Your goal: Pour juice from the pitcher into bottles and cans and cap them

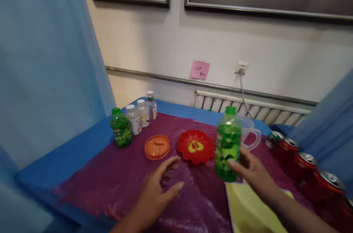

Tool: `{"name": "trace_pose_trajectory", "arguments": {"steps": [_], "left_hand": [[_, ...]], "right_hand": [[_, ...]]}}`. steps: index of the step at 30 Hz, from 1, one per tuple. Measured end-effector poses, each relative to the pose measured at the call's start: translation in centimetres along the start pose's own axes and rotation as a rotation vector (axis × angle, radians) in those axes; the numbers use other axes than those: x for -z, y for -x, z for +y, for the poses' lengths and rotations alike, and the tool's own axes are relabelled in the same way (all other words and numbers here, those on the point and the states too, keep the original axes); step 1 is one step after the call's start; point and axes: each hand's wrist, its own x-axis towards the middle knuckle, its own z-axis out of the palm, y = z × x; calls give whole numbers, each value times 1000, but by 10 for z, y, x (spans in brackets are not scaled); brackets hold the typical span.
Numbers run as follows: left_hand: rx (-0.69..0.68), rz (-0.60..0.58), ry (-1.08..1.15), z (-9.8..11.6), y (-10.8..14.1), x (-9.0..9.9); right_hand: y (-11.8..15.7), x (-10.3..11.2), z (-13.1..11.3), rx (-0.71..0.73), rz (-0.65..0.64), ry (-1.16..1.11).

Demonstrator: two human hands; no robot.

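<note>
A green plastic bottle (228, 146) with a green cap is gripped around its lower half by my right hand (249, 168). It is upright and looks lifted just above the table. My left hand (158, 189) hovers over the purple cover with thumb and fingers apart and nothing in it. Just beyond it are an orange round lid (157, 147) and a red scalloped plate (196, 146) with a yellow heart print. Partly hidden behind the held bottle stands a clear plastic jug (252, 133) with a handle.
On the left, another green bottle (120, 129) stands beside several clear white-capped bottles (134, 119). Several red cans (306, 165) line the right edge. A yellow sheet (253, 207) lies under my right forearm. Purple plastic (110, 178) covers the blue table (68, 156); blue curtains (49, 60) flank it.
</note>
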Motion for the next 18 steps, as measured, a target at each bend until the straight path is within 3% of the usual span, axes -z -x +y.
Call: {"name": "trace_pose_trajectory", "arguments": {"steps": [4,8,11,15,17,18], "left_hand": [[21,-80,321,19,-3,-19],[68,-67,340,17,1,-7],[105,181,206,9,0,31],[159,662,-174,-11,-13,108],[213,818,-403,-27,-23,141],[238,834,-465,-35,-27,154]], "right_hand": [[16,-83,16,58,-233,-124],[21,-121,25,82,-379,-197],[27,-120,34,47,-342,-149],[46,-97,55,-59,-207,-65],[57,-81,66,-90,-144,-61],[62,-72,71,-100,-123,-59]]}}
